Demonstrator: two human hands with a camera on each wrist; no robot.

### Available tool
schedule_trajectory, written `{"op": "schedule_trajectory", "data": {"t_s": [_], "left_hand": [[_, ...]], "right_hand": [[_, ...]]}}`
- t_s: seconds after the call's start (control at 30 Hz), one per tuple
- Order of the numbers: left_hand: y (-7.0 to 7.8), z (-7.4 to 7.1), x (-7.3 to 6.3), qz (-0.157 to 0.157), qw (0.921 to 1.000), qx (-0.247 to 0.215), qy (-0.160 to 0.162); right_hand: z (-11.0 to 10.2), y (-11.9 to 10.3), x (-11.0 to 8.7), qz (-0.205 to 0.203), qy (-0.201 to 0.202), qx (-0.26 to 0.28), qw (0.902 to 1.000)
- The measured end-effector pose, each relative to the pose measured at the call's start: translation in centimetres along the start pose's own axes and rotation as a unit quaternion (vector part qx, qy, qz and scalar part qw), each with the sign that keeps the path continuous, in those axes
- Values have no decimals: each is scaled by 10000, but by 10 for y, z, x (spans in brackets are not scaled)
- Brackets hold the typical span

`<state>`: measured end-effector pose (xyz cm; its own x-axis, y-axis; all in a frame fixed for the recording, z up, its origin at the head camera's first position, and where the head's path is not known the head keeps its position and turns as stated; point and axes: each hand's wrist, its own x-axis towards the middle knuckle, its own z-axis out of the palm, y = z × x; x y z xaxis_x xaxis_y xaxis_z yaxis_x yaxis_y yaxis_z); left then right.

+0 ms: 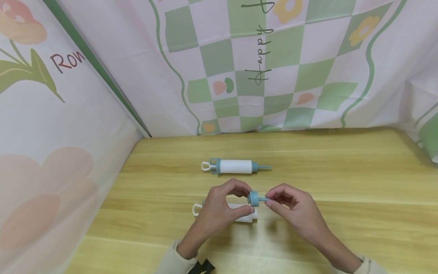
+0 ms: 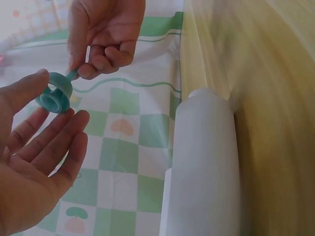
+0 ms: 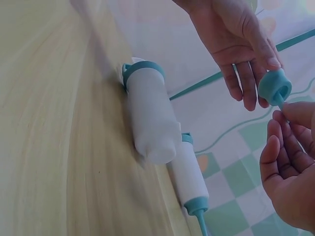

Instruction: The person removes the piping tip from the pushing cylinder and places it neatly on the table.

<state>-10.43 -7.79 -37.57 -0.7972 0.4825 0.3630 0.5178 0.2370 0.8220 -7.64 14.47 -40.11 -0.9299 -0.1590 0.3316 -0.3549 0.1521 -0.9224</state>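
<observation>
Between both hands, above the wooden table, is a teal nozzle cap (image 1: 253, 199) with a thin spout. My left hand (image 1: 217, 209) pinches its wide collar between thumb and fingers. The spout's tip is pinched by my right hand (image 1: 297, 207). In the left wrist view the collar of the cap (image 2: 56, 96) shows its hollow inside. Below the left hand lies a white syringe-like tube (image 1: 245, 219) with a pull handle at its left end, partly hidden by that hand. Its bare, capless end shows in the right wrist view, where the tube (image 3: 152, 113) lies on the table.
Farther back on the wooden table (image 1: 342, 171) lies a second white tube (image 1: 236, 166), with teal ends, a white pull handle at left and a thin spout at right. A checked green and white cloth (image 1: 249, 83) hangs behind the table. Another printed cloth (image 1: 68, 125) hangs at left.
</observation>
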Motion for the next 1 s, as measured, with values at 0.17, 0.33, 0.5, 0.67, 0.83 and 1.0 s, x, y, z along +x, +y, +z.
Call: {"op": "schedule_trajectory", "data": {"t_s": [0.17, 0.33, 0.5, 0.67, 0.83, 1.0], "left_hand": [[2, 0, 0, -70, 9999, -120, 15], [2, 1, -1, -222, 9993, -312, 44], [1, 2, -2, -435, 9977, -505, 84], [-1, 2, -3, -539, 9968, -567, 172], [-2, 2, -3, -502, 9971, -530, 195], [-3, 3, -3, -434, 9973, -554, 228]], "right_hand": [[2, -2, 1, -166, 38, 70, 9998], [3, -3, 1, -190, 79, 39, 9998], [4, -4, 2, -200, 61, 79, 9998], [6, -7, 2, -208, 50, 102, 9997], [7, -7, 3, -194, 41, 72, 9998], [7, -6, 3, -231, 20, 52, 9997]]}}
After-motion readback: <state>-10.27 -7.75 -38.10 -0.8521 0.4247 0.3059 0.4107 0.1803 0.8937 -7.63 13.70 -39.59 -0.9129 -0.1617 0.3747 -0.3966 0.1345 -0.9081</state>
